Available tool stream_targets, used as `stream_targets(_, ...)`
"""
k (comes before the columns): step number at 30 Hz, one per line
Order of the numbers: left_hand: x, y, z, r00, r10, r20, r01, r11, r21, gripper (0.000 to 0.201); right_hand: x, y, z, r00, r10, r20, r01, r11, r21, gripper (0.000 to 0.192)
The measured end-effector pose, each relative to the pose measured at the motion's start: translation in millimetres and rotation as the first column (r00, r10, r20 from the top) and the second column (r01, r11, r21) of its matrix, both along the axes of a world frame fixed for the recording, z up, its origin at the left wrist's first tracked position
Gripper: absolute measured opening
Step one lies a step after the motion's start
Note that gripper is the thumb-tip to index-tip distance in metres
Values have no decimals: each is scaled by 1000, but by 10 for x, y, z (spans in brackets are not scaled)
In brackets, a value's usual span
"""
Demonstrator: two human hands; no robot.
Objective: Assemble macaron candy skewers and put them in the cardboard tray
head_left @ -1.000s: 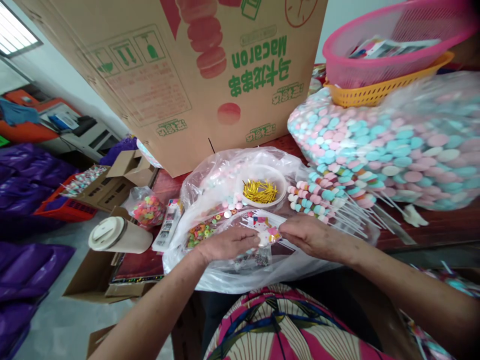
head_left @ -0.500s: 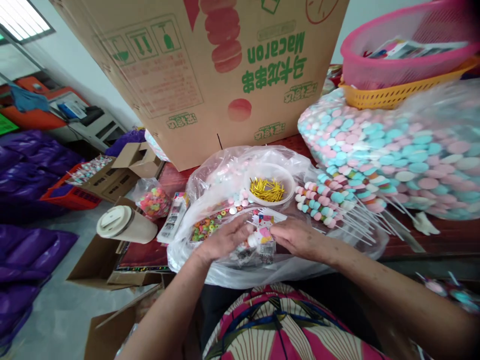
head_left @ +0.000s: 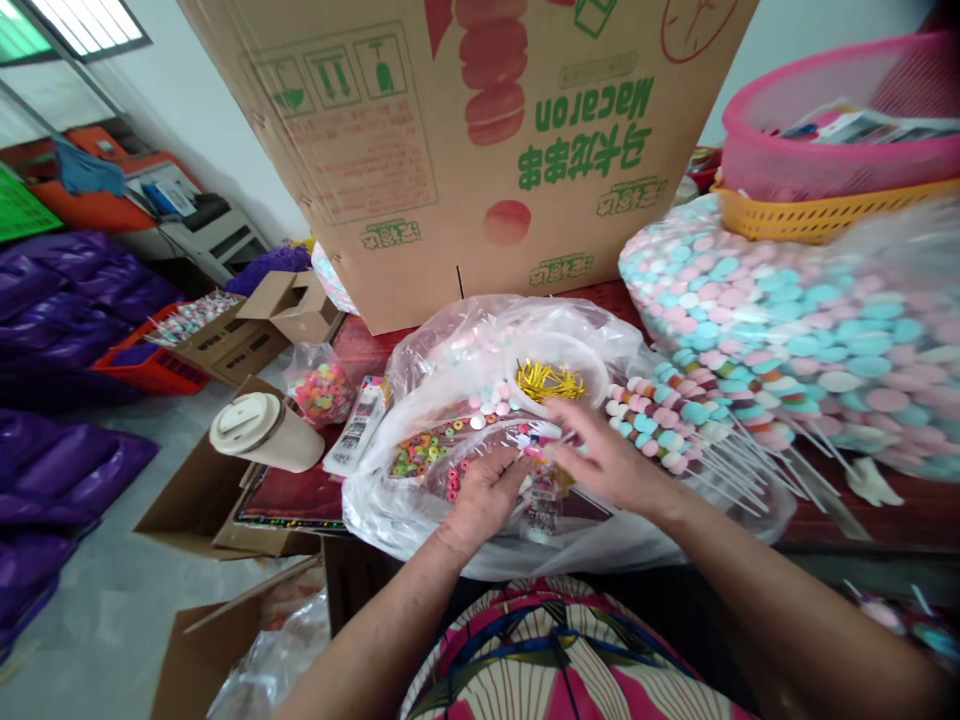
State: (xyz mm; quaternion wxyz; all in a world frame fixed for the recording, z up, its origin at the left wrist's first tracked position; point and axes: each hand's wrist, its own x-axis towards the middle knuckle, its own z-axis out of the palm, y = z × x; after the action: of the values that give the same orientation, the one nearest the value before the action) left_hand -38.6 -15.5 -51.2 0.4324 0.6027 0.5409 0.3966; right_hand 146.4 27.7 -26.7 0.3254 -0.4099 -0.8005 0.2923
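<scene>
My left hand is closed around the gathered upper part of a small clear printed plastic bag, which hangs below its fingers. What lies inside the bag is hard to make out. My right hand is just right of the bag's top, thumb and fingers apart, with its fingertips by the near rim of a white bowl. Gold twist ties fill that bowl. Ring-shaped candies and pale marshmallow pieces lie behind my left hand on crumpled clear plastic.
Marshmallow skewers lie in a pile to the right, before a large bag of pastel marshmallows. Stacked baskets rest on that bag. A big carton stands behind. Left are a lidded cup and printed wrappers.
My left hand has closed on the bag's upper part. My right hand has let go of the bag's edge and risen toward the bowl. The view has shifted left.
</scene>
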Motion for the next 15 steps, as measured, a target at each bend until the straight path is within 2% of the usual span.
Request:
stream_targets(1, 7, 1, 11, 998, 53, 22, -54, 999, 6, 28, 15, -8, 2, 991, -77, -110, 69, 995, -77, 43)
stream_targets(3, 30, -14, 33, 994, 111, 23, -112, 994, 15, 28, -7, -68, -17, 971, -130, -202, 58, 943, -328, 46)
stream_targets(5, 65, -50, 51, 995, 90, -48, -89, 996, 29, 27, -100, -165, -66, 971, -107, -215, -33, 827, -561, 35)
stream_targets(6, 83, -69, 62, 993, 72, -91, -69, 997, 37, 27, -161, -215, -94, 969, -109, -222, -56, 778, -626, 32)
stream_targets(7, 98, -85, 76, 990, 60, -127, -55, 998, 43, 27, -223, -260, -119, 964, -133, -231, -53, 754, -655, 32)
stream_targets(9, 110, -97, 116, 987, 49, -153, -44, 998, 35, 25, -323, -327, -145, 944, -207, -257, -9, 763, -646, 34)
stream_targets(11, 96, -80, 164, 997, -16, -75, 13, 999, -49, 25, -376, -367, -145, 924, -249, -291, 12, 779, -627, 34)
stream_targets(13, 63, -47, 205, 983, -150, 108, 168, 969, -182, 26, -382, -386, -141, 927, -246, -282, 28, 796, -604, 33)
stream_targets(15, 24, -19, 227, 933, -248, 261, 318, 908, -272, 23, -346, -374, -146, 970, -169, -177, 68, 881, -468, 31)
